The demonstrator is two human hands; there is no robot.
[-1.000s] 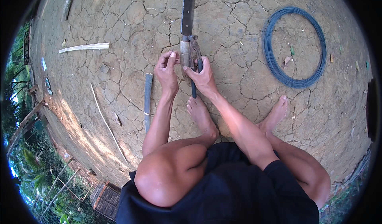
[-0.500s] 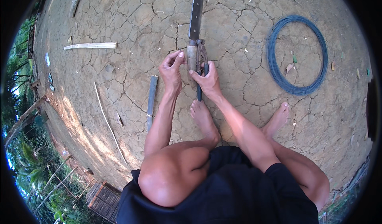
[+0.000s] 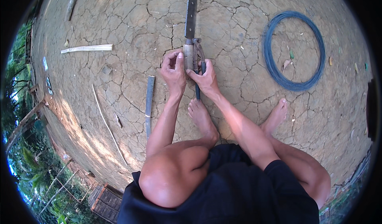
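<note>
My right hand (image 3: 205, 80) is closed round the pincers (image 3: 197, 91), which have dark grips and rusty brown jaws. Its thumb reaches toward the lower end of a knife's wooden handle (image 3: 188, 58). The knife's dark blade (image 3: 191, 15), with holes along it, points away from me, and the pincers' jaws lie along the handle's right side. Just left of that handle, my left hand (image 3: 174, 72) is closed, thumb against curled fingers. Whatever may be pinched there is too small to make out.
A coil of blue-grey wire (image 3: 269, 55) lies on the cracked earth to the right. On the left are a pale split stick (image 3: 87, 48), a dark flat strip (image 3: 149, 98) and a thin pale stick (image 3: 105, 120). My bare left foot (image 3: 201, 116) is just below the pincers.
My left hand has moved slightly closer to the knife handle. My right hand still grips the pincers, and the whole view has shifted a little.
</note>
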